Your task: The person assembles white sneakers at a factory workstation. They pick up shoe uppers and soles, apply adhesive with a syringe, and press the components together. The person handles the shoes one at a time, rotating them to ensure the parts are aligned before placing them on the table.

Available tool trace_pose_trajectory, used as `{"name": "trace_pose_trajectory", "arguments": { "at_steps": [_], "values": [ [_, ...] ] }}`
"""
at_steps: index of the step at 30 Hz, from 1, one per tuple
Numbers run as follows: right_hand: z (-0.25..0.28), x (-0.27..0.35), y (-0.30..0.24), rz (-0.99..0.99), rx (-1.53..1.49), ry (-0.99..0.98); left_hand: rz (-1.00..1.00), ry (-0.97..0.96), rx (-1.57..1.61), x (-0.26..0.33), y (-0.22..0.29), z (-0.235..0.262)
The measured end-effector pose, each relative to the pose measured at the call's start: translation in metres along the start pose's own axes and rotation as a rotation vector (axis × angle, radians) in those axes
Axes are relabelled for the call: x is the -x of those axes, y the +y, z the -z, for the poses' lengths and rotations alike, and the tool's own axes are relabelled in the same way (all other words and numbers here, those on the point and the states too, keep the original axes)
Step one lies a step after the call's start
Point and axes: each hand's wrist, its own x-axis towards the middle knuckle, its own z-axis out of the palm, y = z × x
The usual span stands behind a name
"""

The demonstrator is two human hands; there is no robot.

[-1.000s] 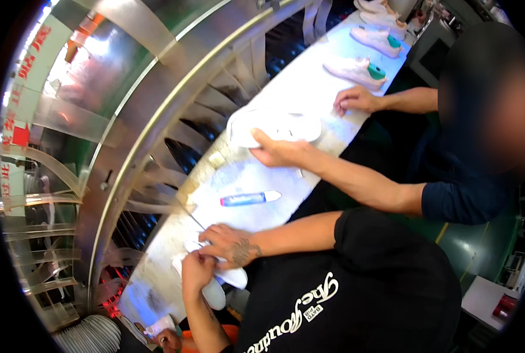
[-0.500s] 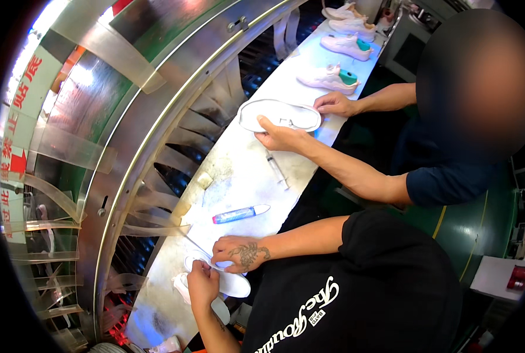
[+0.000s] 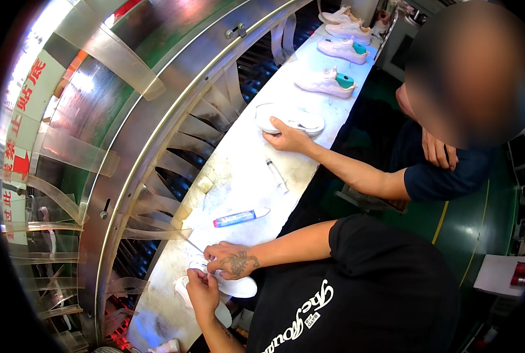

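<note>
A white shoe sole [image 3: 239, 287], smooth and rounded at its near end, is tilted above the worktable in my hands. My left hand [image 3: 203, 295] comes from the lower edge, its fingers pinched at the sole's far-left end. Across the sole's upper side lies my tattooed right hand [image 3: 233, 259], fingers curled down onto it and close to the left fingertips. My fingers hide much of the sole's middle. Beside my left hand rests a pale pink shoe piece [image 3: 182, 289]; a greyish-white rounded piece [image 3: 223, 315] shows below the sole.
On the worktable [image 3: 239, 176] lie a blue-and-white tube [image 3: 239, 217] with a pointed tip, a syringe [image 3: 277, 176] and a small yellowish block [image 3: 204, 185]. A co-worker's hand [image 3: 289, 139] holds a white shoe piece [image 3: 309, 121]. Several pale shoes [image 3: 324, 82] stand beyond. A curved metal machine [image 3: 139, 141] with plastic strips runs along the left.
My hands and the sole have shifted slightly to the right, with the fingers closer together. The co-worker has drawn one hand back to the chest and turned the white shoe piece.
</note>
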Motion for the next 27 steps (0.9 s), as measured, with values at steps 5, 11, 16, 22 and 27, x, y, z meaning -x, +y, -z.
{"name": "trace_pose_trajectory", "arguments": {
  "at_steps": [5,11,16,22,27],
  "values": [
    [-0.007,-0.003,0.002,-0.019,0.027,0.035,-0.016,-0.015,-0.053,0.004,0.002,-0.001],
    [-0.009,-0.002,0.003,0.004,-0.019,0.111,-0.07,0.044,-0.044,0.004,0.003,-0.004],
    [-0.013,-0.004,0.011,0.013,-0.025,0.098,0.018,0.026,-0.213,0.007,0.017,0.013],
    [-0.024,-0.012,0.017,-0.019,-0.221,0.205,-0.08,0.29,-0.466,0.017,-0.032,0.05],
    [0.019,-0.011,0.001,0.342,0.323,0.327,-0.166,0.222,-0.507,-0.006,-0.014,0.055]
  ]
}}
